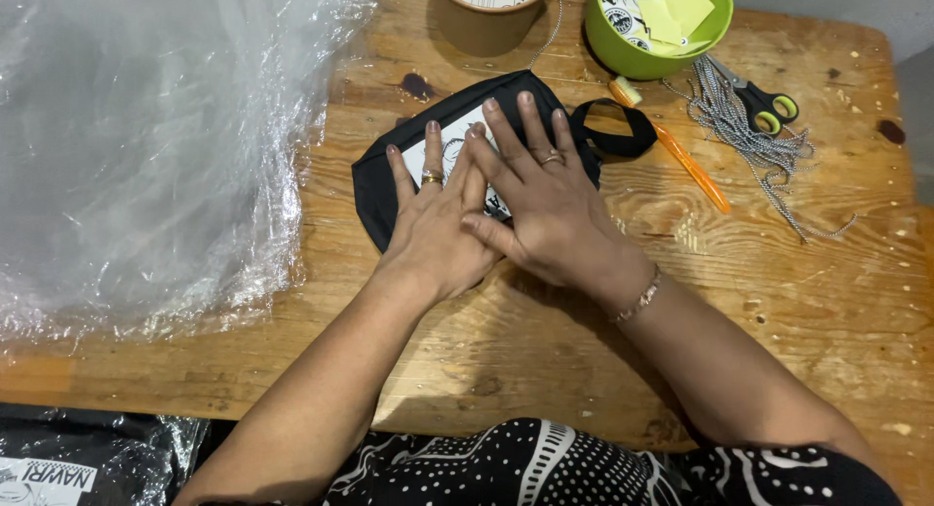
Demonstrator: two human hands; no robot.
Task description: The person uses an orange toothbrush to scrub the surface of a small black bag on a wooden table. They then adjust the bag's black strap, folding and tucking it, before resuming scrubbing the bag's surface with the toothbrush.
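1. The left hand (435,224) lies flat, fingers spread, pressing the black pouch (462,156) on the wooden table (545,350).
2. The right hand (545,199) also lies open and flat on the pouch, gripping nothing, and seems to overlap the left.
3. An orange pen (693,168) lies just beside the pouch.

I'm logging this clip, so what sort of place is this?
Probably a small craft or packing bench: both hands press a black pouch on a worn wooden table, beside scissors, ball chains and clear plastic wrap.
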